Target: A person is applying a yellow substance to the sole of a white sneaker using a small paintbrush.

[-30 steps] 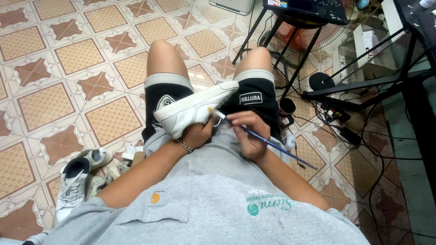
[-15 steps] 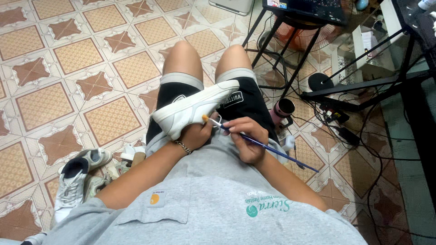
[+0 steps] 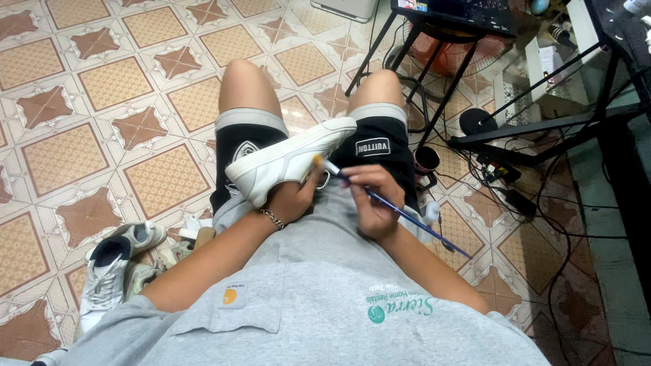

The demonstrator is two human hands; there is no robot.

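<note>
Honestly, that white leather sneaker (image 3: 291, 161) looks light but stiff; left hand (image 3: 293, 201) cups its underside, right hand (image 3: 372, 198) pinches a thin blue-handled paintbrush (image 3: 386, 203).

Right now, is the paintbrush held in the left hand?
No, the right hand holds the blue-handled paintbrush, while the left hand holds the white sneaker.

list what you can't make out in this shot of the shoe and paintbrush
Head view only:
- Left hand: fingers hidden behind the white sneaker it holds.
- Sneaker's far side and sole: turned away from the camera.
- Paintbrush: middle of the handle covered by the right hand; bristle tip too small to tell whether it is loaded.
- Laptop: cut off by the top edge.
</note>
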